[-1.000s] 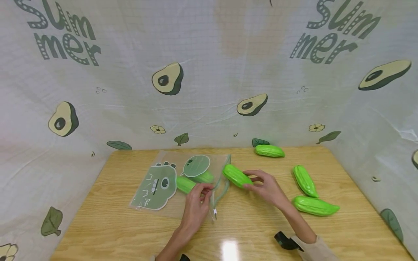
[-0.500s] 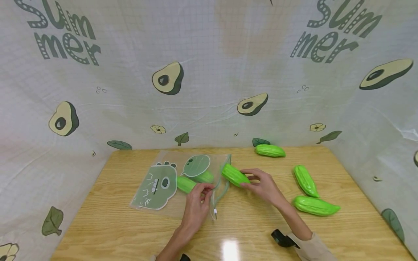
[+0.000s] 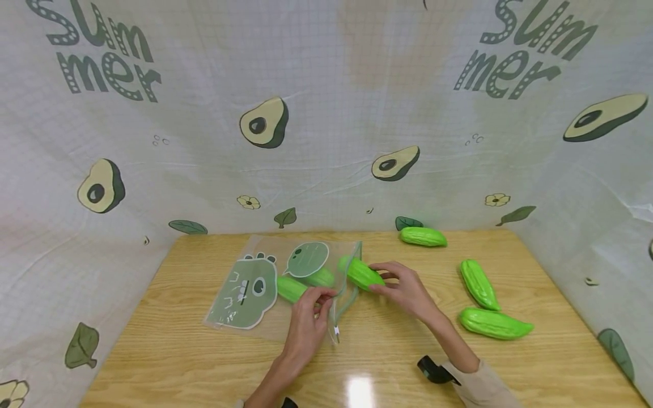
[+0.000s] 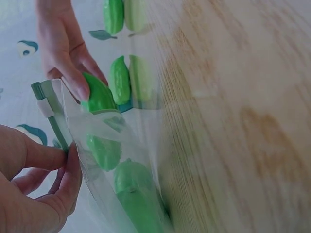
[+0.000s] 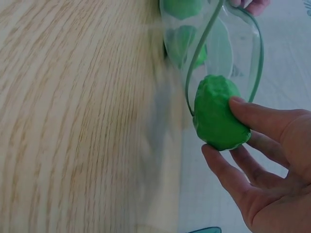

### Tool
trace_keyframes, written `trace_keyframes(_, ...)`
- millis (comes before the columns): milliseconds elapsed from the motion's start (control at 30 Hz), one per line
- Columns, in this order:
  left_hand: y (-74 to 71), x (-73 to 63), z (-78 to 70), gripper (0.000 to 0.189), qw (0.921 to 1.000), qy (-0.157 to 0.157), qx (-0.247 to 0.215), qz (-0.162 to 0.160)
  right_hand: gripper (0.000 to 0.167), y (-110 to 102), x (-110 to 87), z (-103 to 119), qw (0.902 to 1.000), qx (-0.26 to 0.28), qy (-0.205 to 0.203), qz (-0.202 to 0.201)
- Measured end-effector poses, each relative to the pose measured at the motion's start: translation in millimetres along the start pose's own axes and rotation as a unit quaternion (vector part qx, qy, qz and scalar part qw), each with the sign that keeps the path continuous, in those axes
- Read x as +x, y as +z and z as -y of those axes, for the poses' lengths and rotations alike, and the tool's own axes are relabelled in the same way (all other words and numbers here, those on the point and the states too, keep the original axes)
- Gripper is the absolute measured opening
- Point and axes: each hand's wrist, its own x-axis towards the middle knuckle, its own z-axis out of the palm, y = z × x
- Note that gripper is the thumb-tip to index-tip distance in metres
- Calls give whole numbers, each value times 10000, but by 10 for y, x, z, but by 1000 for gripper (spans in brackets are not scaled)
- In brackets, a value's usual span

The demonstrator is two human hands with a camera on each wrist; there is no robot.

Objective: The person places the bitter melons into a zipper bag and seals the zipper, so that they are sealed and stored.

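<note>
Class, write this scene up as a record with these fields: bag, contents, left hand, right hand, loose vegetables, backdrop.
Bag: clear, cartoon-printed, mouth open, lying on the table
Contents: two green vegetables
Left hand: pinches the bag's edge at its mouth
Right hand: holds a third vegetable, one end inside the mouth
Loose vegetables: three; one near the table's far edge, two toward its right side
Backdrop: pale cloth printed with avocados

In head view, near end of a bagged gourd (image 3: pixel 291 288) was hidden by the L fingers (image 3: pixel 317 293); tiny white marks on the zip bag (image 3: pixel 257 306) couldn't be read. R sleeve (image 3: pixel 482 385) was cut off at btm. In R wrist view, L fingers were mostly cropped & a grey patch on the tabletop (image 5: pixel 73 121) was too blurred to ID.
</note>
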Motion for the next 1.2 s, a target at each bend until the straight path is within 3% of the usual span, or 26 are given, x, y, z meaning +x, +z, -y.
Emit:
trace_keyframes(533, -9, 6, -12, 20, 10000, -57, 43, 32, 41, 112, 108, 48, 9998, -159, 116, -1)
trace_keyframes(1200, -7, 8, -1, 22, 9999, 124, -5, 34, 39, 206, 190, 70, 9998, -166, 113, 70)
